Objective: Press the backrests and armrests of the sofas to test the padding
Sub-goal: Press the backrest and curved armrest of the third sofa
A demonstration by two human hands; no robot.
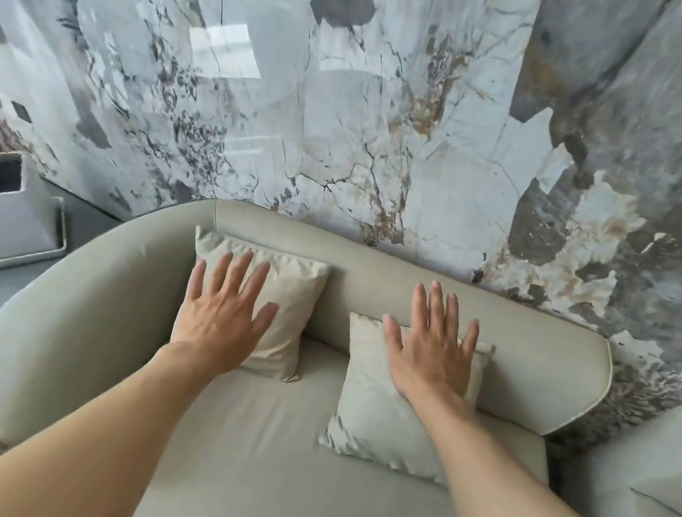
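Flat and spread wide, holding nothing, the left hand [223, 315] lies over one cushion [280, 293] and the right hand [431, 353] over another cushion [377, 416], both leaning against the sofa [52, 324] backrest [538, 356].

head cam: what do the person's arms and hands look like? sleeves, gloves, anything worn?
Both arms are bare for as far as the frame shows them: no sleeves in view. The left hand and right hand are ungloved. No rings on the fingers, and no watch, bracelet or markings on either wrist.
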